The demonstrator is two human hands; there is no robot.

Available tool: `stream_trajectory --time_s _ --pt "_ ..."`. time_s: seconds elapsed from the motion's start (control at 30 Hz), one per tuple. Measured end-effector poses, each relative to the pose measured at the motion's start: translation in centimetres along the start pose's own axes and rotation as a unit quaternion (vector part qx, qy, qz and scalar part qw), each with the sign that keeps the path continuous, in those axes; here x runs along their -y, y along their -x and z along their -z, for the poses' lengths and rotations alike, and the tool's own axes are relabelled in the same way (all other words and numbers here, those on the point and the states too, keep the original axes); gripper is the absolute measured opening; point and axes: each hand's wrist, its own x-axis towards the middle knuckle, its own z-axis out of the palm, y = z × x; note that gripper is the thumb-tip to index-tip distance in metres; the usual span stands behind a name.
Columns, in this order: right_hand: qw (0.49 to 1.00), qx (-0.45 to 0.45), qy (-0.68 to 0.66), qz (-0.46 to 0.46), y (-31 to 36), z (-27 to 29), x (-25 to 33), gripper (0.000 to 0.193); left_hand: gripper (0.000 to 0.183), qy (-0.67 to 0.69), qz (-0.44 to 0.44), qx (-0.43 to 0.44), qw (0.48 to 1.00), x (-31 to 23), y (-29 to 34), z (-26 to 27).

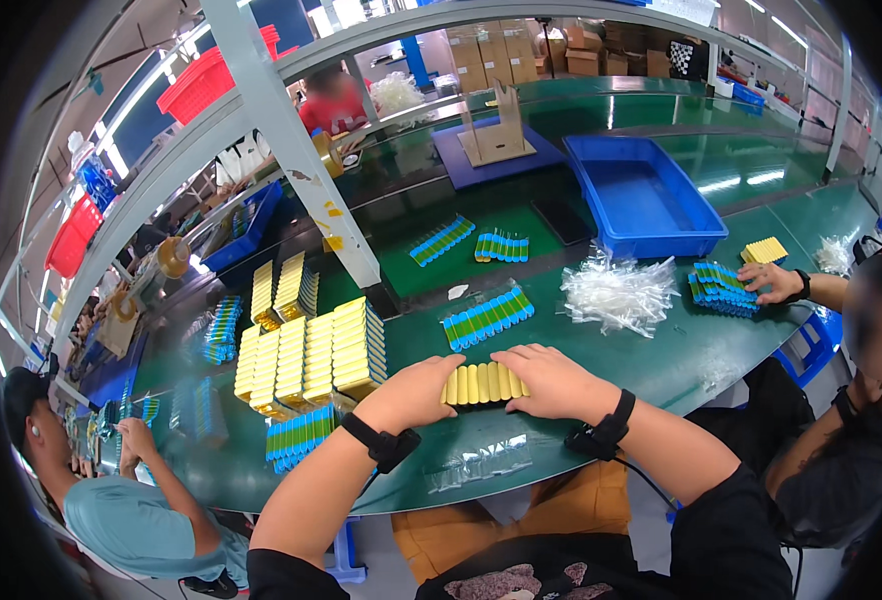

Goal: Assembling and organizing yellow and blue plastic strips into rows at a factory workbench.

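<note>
My left hand (pixel 416 392) and my right hand (pixel 559 382) grip the two ends of a row of yellow cylinders (pixel 486 384), which looks like a battery pack. They hold it over the near part of the green table. Just beyond it lies a blue-and-green row of cylinders (pixel 489 318) with clear film around it. Next to my left forearm are tall stacks of yellow packs (pixel 311 355) and a lower blue-and-green stack (pixel 299 438). Flat clear plastic sleeves (pixel 478 464) lie in front of me, between my forearms.
A heap of clear sleeves (pixel 621 292) and a blue tray (pixel 641 195) stand to the right. A co-worker's hand (pixel 776 284) touches blue packs (pixel 723 288). Another person (pixel 141 510) sits at left. A metal post (pixel 311 170) rises beyond the stacks. Farther off stands a wooden jig (pixel 496 140).
</note>
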Motion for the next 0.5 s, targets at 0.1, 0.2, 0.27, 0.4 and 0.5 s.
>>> stream_trajectory --time_s 0.1,0.2,0.27,0.4,0.5 --pt "1.000 0.001 -0.010 0.000 0.4 0.1 0.2 0.090 0.095 -0.004 -0.024 -0.035 0.999 0.2 0.7 -1.3" --pt "0.998 -0.055 0.015 0.016 1.2 -0.5 0.2 0.088 0.092 -0.024 -0.035 -0.072 0.996 0.0 1.2 -1.8" --pt "0.993 -0.103 0.039 0.043 1.4 -0.4 1.9 0.085 0.091 0.003 -0.037 -0.084 0.996 0.9 1.5 -2.4" --pt "0.974 -0.154 0.002 0.166 3.0 -2.1 7.1 0.063 0.074 -0.059 -0.085 -0.229 0.968 0.3 5.0 -3.5" --pt "0.983 -0.068 0.010 0.168 4.9 -6.5 10.6 0.055 0.057 0.055 -0.117 -0.259 0.957 -2.4 10.1 -3.4"
